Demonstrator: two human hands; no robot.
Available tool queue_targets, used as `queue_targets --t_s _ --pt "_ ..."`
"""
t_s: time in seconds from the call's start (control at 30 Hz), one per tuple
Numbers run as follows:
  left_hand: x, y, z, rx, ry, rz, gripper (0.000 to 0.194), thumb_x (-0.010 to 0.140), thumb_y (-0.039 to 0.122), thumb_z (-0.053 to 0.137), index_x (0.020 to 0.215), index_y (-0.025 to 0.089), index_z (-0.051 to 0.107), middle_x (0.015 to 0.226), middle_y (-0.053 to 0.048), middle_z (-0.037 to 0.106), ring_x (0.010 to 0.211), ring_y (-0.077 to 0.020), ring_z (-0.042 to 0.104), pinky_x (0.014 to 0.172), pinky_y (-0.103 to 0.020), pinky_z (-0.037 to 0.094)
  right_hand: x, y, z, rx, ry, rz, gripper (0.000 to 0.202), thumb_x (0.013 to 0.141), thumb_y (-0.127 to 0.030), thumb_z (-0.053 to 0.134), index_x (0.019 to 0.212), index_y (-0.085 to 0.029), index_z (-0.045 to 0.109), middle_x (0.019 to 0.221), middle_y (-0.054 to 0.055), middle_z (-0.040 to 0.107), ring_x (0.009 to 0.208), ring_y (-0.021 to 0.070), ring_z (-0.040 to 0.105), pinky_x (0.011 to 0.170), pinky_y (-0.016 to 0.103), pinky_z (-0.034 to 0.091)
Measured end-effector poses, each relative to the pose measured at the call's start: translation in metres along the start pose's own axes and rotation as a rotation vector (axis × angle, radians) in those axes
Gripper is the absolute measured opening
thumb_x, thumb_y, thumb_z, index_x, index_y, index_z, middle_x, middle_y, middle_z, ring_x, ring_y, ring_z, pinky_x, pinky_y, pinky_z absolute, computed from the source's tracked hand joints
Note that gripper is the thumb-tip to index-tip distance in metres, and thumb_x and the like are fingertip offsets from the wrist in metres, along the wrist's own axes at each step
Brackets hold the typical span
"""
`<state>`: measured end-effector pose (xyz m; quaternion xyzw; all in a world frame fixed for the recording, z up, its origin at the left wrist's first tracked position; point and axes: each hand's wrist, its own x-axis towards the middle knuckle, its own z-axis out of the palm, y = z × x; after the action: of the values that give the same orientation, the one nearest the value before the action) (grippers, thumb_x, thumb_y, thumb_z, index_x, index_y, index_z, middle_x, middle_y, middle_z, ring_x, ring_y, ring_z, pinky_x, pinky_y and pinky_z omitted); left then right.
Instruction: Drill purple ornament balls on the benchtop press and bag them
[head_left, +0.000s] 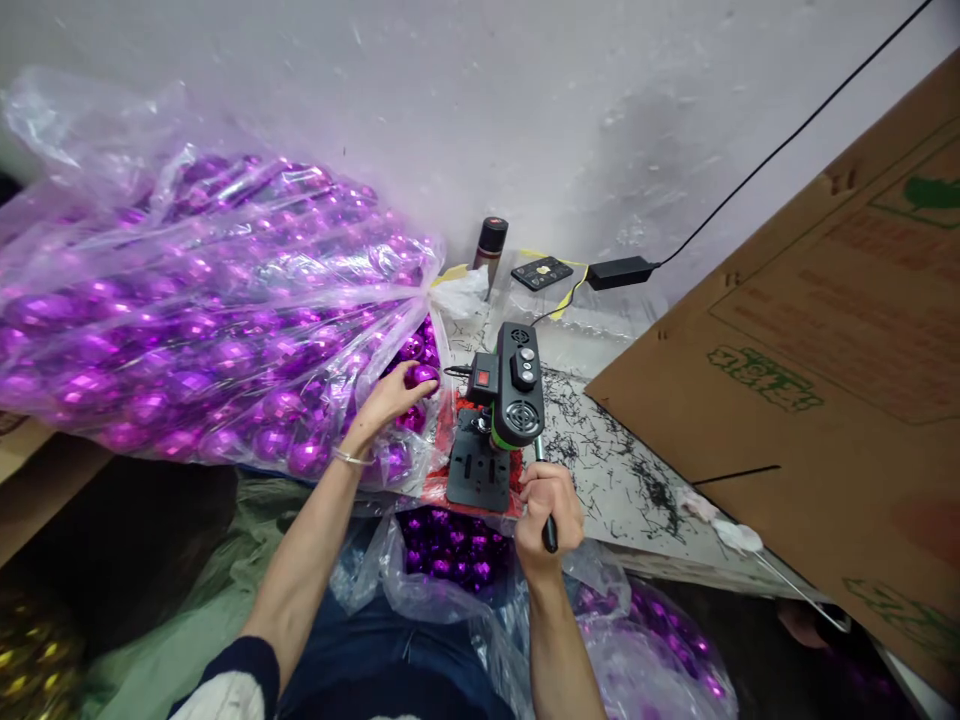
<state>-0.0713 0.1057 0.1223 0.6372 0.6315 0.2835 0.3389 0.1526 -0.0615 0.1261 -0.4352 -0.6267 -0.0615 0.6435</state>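
Observation:
A shiny purple ball ornament (422,376) is pinched in the fingertips of my left hand (394,398), at the opening of a clear plastic bag with more purple balls inside. My right hand (551,515) is closed around a lever (550,537) whose black end sticks out below the fist. Just beyond that hand stands a black machine (520,385) with round vents, a red switch and a flat slotted base plate (478,480). Red material lies around the plate.
A large plastic bag of purple balls (225,330) fills the left. An open bag of balls (457,545) sits on my lap. Behind the machine are a dark-capped bottle (492,240), a remote (541,272) and a power adapter (621,272). A cardboard box (795,330) leans at right.

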Motion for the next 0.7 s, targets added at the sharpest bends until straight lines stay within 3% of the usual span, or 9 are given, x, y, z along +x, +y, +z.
queue_targets --t_s 0.13,0.27,0.37,0.5,0.7 --pt "-0.040 -0.014 -0.005 -0.515 0.028 0.086 0.073 0.088 0.055 0.084 0.151 0.021 0.067 0.131 -0.012 0.083 0.118 -0.0305 0.081 0.102 -0.043 0.067 0.006 -0.004 -0.001 -0.011 0.000 0.009 0.039 0.111 -0.017 0.046 0.074 -0.026 0.051 0.070 -0.002 0.059 0.065 0.0146 0.062 0.059 0.031 0.045" --pt "-0.088 -0.019 0.027 -0.716 -0.072 0.071 0.068 0.090 0.055 0.084 0.147 0.023 0.065 0.128 -0.012 0.084 0.115 -0.0287 0.083 0.101 -0.042 0.069 0.018 -0.010 0.000 0.004 0.026 0.064 0.038 0.112 -0.016 0.048 0.075 -0.025 0.053 0.069 -0.003 0.059 0.065 0.0141 0.061 0.061 0.032 0.044" --pt "-0.110 -0.022 0.068 -0.691 -0.129 0.108 0.060 0.094 0.051 0.082 0.143 0.024 0.062 0.128 -0.013 0.083 0.116 -0.0285 0.083 0.101 -0.044 0.069 0.026 -0.013 0.000 -0.010 0.028 0.097 0.039 0.112 -0.018 0.049 0.074 -0.025 0.052 0.068 -0.003 0.057 0.065 0.0145 0.060 0.062 0.033 0.043" --pt "-0.114 -0.028 0.110 -0.457 -0.038 0.213 0.052 0.094 0.043 0.082 0.138 0.023 0.061 0.132 -0.015 0.081 0.121 -0.0318 0.081 0.106 -0.051 0.067 0.029 -0.013 -0.002 -0.010 0.008 0.089 0.038 0.112 -0.019 0.049 0.075 -0.025 0.053 0.067 -0.003 0.057 0.066 0.0144 0.060 0.065 0.032 0.044" --pt "-0.106 -0.036 0.125 -0.121 0.079 0.392 0.056 0.093 0.040 0.087 0.142 0.023 0.065 0.134 -0.013 0.080 0.126 -0.0353 0.078 0.111 -0.053 0.062 0.025 -0.013 -0.005 -0.010 -0.012 0.074 0.033 0.111 -0.016 0.050 0.080 -0.025 0.059 0.071 -0.002 0.061 0.067 0.0141 0.061 0.063 0.031 0.046"
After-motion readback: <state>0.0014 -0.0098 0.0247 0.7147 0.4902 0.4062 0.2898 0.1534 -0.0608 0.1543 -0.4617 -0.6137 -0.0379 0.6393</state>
